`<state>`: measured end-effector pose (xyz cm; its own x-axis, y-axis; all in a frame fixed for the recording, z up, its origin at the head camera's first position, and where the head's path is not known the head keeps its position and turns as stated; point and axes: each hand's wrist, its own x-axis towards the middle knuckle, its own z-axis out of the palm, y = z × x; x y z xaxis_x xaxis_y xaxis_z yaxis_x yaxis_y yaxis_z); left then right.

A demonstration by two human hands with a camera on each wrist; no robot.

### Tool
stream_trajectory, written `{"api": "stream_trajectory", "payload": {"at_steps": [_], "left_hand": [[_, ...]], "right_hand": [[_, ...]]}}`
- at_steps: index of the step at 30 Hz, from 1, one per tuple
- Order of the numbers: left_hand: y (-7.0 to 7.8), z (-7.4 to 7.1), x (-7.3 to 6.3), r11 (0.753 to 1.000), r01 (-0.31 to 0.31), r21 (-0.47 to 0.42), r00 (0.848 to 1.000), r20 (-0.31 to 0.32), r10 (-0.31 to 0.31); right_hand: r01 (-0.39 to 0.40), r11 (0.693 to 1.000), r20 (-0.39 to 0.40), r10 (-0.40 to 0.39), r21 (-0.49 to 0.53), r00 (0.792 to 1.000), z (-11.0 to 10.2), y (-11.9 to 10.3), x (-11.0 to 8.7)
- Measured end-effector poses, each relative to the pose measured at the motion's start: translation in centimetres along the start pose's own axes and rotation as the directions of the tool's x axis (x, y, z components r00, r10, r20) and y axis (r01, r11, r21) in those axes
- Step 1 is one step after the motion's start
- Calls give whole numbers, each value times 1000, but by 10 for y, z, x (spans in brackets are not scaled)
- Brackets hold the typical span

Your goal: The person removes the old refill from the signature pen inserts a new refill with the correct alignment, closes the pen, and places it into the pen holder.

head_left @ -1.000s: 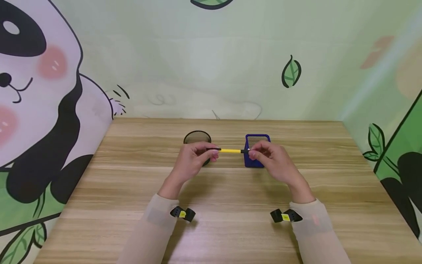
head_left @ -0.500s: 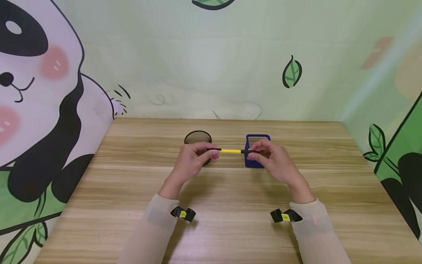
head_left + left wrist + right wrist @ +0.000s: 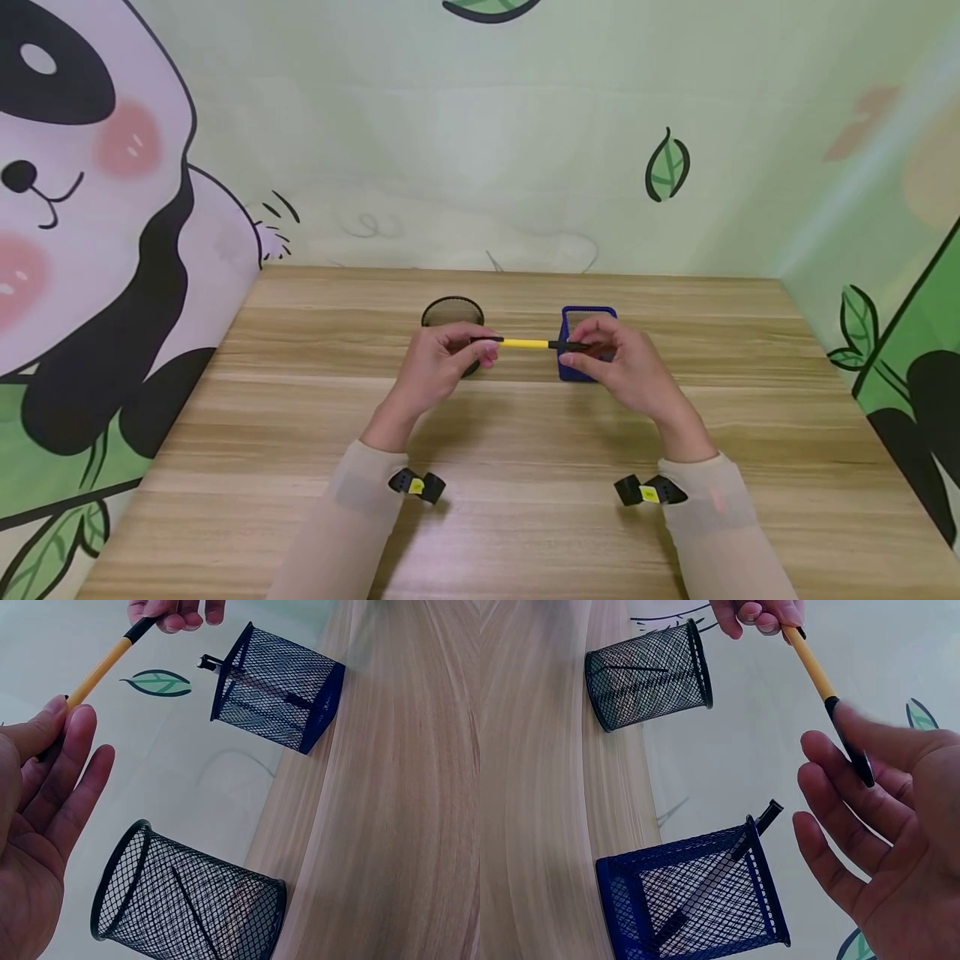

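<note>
1 yellow-and-black pen (image 3: 524,343), likely light, stiff and slick, best taken by its yellow middle, hangs level above the worktop (image 3: 517,533), the left hand (image 3: 435,364) pinching 1 end, the right hand (image 3: 626,364), fingers half curled, lightly holding the other.

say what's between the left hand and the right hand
A yellow and black pen spans the gap from the left hand to the right hand, as the head view shows.
</note>
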<state>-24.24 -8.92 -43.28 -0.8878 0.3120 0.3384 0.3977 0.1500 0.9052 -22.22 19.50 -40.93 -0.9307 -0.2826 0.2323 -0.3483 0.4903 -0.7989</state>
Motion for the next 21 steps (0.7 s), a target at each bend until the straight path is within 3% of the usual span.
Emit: {"api": "stream_trajectory", "payload": {"at_steps": [8, 21], "left_hand": [[-1, 1, 0, 1000, -1, -7, 1000, 0, 1], [-1, 2, 0, 1000, 23, -17, 1000, 4, -23]], "right_hand": [[-10, 997, 26, 8, 76, 1000, -2, -2, 1], [-2, 999, -5, 2, 41, 1000, -2, -3, 0]]}}
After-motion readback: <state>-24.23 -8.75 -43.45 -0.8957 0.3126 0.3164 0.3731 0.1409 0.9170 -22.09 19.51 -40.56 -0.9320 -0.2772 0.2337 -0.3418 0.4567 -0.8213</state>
